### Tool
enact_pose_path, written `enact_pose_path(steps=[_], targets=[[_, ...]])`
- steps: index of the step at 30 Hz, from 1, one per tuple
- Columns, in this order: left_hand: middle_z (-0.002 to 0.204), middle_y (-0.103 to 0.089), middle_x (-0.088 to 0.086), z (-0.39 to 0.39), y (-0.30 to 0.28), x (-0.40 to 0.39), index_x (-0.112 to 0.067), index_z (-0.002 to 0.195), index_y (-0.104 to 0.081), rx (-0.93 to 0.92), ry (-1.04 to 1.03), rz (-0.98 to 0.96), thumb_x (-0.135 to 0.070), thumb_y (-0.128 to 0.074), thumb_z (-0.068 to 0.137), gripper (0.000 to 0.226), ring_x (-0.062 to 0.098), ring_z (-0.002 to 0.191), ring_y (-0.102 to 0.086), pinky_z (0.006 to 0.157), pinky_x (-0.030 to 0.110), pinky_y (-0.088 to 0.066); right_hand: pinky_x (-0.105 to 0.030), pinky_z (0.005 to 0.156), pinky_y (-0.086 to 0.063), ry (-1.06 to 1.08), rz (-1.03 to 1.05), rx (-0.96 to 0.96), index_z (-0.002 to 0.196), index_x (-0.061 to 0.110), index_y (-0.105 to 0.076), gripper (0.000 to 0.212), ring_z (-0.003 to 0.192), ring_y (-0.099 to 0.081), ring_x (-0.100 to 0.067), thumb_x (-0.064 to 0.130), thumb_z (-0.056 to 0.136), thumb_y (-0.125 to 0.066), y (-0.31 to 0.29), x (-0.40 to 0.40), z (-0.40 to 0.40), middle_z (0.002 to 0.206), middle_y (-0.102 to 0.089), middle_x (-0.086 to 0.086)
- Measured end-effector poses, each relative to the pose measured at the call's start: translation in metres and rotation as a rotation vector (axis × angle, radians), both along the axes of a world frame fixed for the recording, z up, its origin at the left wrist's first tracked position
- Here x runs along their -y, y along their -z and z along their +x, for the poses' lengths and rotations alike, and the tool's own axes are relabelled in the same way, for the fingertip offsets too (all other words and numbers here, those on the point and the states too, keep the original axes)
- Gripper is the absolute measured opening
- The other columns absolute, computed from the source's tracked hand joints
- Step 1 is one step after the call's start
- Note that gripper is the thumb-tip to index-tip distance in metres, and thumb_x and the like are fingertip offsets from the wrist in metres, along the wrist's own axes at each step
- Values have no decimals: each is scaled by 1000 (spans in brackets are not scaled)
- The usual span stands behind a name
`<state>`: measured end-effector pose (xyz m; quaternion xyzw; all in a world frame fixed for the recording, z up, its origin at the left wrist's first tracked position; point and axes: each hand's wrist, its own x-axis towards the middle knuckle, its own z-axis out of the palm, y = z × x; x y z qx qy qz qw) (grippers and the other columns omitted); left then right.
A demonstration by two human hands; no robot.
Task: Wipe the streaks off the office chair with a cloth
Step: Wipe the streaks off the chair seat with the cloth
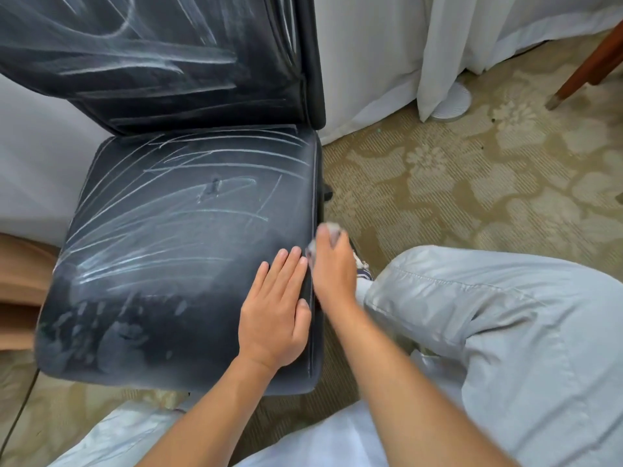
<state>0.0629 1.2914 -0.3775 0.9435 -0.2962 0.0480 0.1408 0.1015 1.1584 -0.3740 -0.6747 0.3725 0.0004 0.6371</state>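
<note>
many white streaks (188,203) are seen on the chair seat (161,264), to the left of both hands. the cloth (332,232) is gripped by the right hand (332,267) at the seat's right edge. the left hand (274,315) is laid flat, fingers (286,264) together.

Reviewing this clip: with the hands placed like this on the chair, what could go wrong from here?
1. The left hand rests flat on the chalky seat; it may smear powder or leave prints.
2. The right hand grips a small bunched cloth at the seat's right edge; streaks across the seat and backrest look untouched and could spread rather than lift.
</note>
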Motion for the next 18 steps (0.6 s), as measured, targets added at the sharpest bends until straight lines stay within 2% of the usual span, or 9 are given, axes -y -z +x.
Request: enact_pose_path(steps=[3,5,8,11,13,16,18], targets=[[168,-35,3,2,1,-1,-11,156,-47,-26,-18,1,-26,-48,98,61,17,159,-24,128,48,-28,-35,103,-47,50,62,-32,134,24,-57,41,121,-59,-13,50,106,-43,2,-29,-67,129,-64,6],[167,-36,1,1,-2,-2,-13,156,-48,-38,-17,24,-26,-50,97,60,15,158,-25,127,47,-30,-33,102,-48,66,90,-34,135,24,-57,40,120,-60,-12,49,106,-43,7,-33,-76,128,-65,7],[164,-41,0,2,-6,-2,-14,153,-52,-24,-30,31,-25,-49,95,59,14,157,-29,125,46,-33,-29,92,-44,83,74,-21,118,24,-61,32,110,-62,-14,49,106,-43,7,-26,-58,115,-67,6],[166,-38,3,-1,-4,-1,-11,155,-49,13,-17,63,-24,-47,96,60,18,158,-26,126,47,-31,-29,87,-41,81,84,15,111,22,-61,32,105,-62,-15,48,106,-44,13,-16,-33,110,-68,3],[166,-38,6,-2,-2,-2,-9,154,-49,29,-11,51,-23,-46,95,61,21,158,-27,126,49,-31,-33,87,-44,72,48,46,104,22,-60,33,101,-63,-18,51,105,-43,16,-6,-8,105,-68,0],[166,-39,8,-1,1,-1,-7,154,-49,54,-6,47,-22,-45,94,62,24,158,-28,125,51,-33,-43,84,-48,36,-55,118,82,29,-51,33,92,-62,-27,56,97,-41,17,14,51,92,-66,-6],[166,-38,9,-2,3,1,-6,154,-49,57,-16,54,-22,-46,94,62,25,158,-29,124,52,-34,-43,81,-48,-35,-75,127,78,28,-46,29,89,-60,-28,52,94,-42,18,33,105,88,-61,-3]])
